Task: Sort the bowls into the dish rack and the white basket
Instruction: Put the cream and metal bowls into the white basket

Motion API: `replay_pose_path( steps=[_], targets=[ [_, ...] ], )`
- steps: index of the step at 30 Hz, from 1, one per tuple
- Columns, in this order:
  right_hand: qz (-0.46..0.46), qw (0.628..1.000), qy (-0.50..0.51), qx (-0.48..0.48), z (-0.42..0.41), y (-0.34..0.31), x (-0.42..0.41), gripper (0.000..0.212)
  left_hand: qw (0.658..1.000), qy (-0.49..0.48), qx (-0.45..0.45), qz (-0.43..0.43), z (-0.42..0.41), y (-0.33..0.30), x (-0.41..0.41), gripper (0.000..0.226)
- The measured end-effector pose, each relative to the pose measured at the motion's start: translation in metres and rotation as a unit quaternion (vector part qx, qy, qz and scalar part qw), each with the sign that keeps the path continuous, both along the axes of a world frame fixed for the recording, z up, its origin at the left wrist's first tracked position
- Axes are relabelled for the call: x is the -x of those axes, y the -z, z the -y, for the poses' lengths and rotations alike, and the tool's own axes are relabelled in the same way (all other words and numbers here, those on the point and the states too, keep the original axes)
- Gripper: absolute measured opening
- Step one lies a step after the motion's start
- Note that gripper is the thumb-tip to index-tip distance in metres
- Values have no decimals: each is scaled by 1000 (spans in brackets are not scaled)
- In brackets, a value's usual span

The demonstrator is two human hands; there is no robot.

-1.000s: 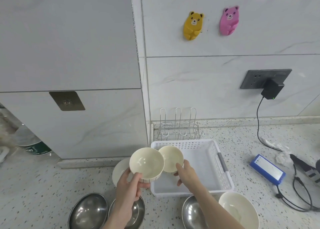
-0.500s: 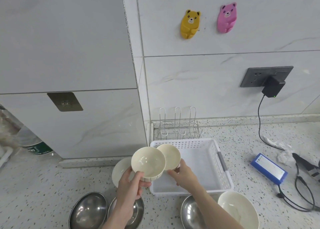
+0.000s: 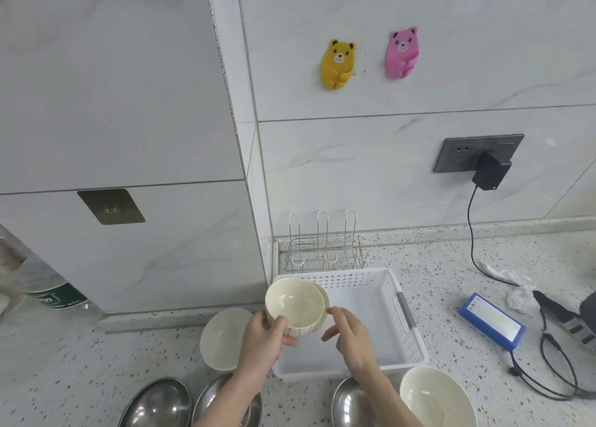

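Item: two small cream bowls, stacked. I held the front bowl (image 3: pixel 294 304) in my left hand (image 3: pixel 263 342), thumb curled over its near wall and fingers underneath, above the near-left corner of the white basket (image 3: pixel 400 323). The second small bowl (image 3: pixel 323 297) sat tucked behind and partly under it; only a sliver of rim showed.

Item: my right hand (image 3: pixel 350 338). Fingers loosely bent, forefinger tip touching the rear bowl's rim; I could not tell whether it pinched anything.

Item: dish rack (image 3: pixel 325 249). Wire, against the wall just behind the basket, nothing in it.

Item: unsorted stock on the counter. Two larger cream bowls (image 3: pixel 224 339) (image 3: pixel 433 397) and three steel bowls (image 3: pixel 158 404) (image 3: pixel 222 404) (image 3: pixel 350 402).

Step, by my judgement: nesting the cream pair for the basket, sorting barely begun. Next move called for lowering the pair to the basket floor, level, supported from below so the rear bowl did not slip free.
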State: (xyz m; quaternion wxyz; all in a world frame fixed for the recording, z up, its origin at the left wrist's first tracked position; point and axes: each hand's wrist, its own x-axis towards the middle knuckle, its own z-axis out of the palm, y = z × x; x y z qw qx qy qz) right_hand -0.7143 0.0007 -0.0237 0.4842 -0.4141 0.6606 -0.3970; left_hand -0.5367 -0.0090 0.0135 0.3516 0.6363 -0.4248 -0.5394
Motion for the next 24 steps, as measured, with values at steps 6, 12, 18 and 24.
replay_pose_path(
  steps=[6, 12, 18, 24],
  targets=[
    [-37, 998, -41, 3, 1, -2, -1, 28, 998, 66, -1, 26, 9, 10, 10, 22],
    [-34, 999, -11, -6, 8, 4, 0, 27, 992, 122, -24, -9, 17, 21, 2, 32],
    [-51, 999, -2, 1, 12, 11, -1, 28, 995, 86, 10, -38, 17, 38, -8, 38],
    [-80, 996, -23, 8, 13, 16, -4, 26, 998, 50, 24, -41, 22, 49, -8, 41]
  ],
)
